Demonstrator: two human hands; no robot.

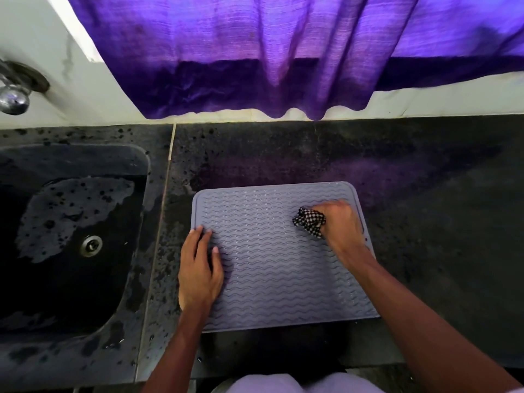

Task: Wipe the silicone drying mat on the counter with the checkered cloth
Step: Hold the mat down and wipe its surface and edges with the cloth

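Note:
A grey silicone drying mat (272, 251) with wavy ridges lies flat on the dark stone counter (425, 194). My right hand (340, 225) grips a bunched black-and-white checkered cloth (309, 221) and holds it against the mat near its far right corner. My left hand (200, 268) rests flat on the mat's left edge, fingers straight and pointing away from me.
A dark sink (71, 236) with a metal drain (91, 245) and wet patches sits left of the mat. A chrome tap (14, 95) is mounted on the wall at the far left. A purple curtain (283, 52) hangs over the counter's back edge.

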